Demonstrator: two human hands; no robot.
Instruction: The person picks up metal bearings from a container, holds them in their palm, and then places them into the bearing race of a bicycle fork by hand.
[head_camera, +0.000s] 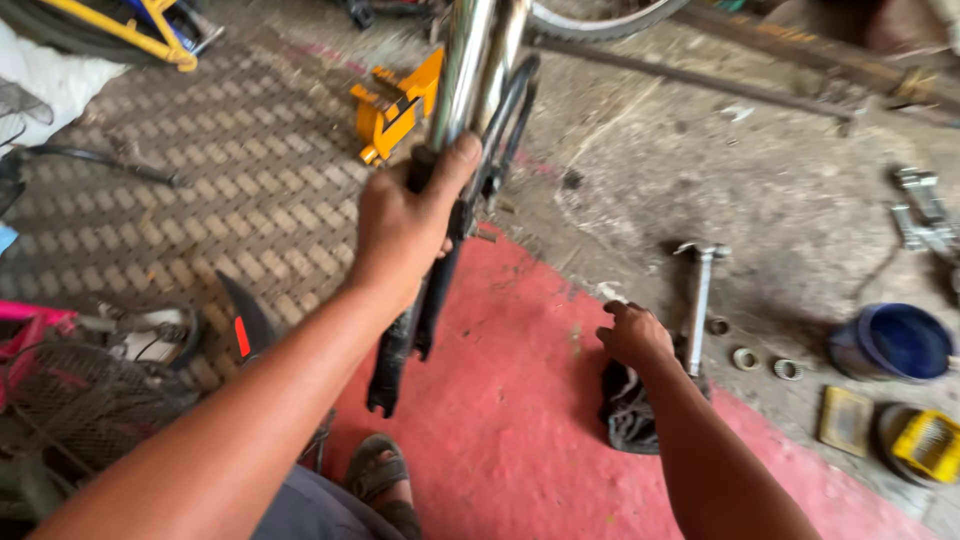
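My left fingers (455, 165) wrapped round black fork (430, 300); right fingers (622, 322) curled on dark rag (628, 415). Risk: fork slips, one-handed grip.

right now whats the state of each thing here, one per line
left hand: shut on bike fork
bike fork: held off the floor, tilted, dropouts down
right hand: fingers curled on dark rag
dark rag: crumpled on red floor
metal stem: lying flat
blue tub: open, on its side
ring parts: loose on floor
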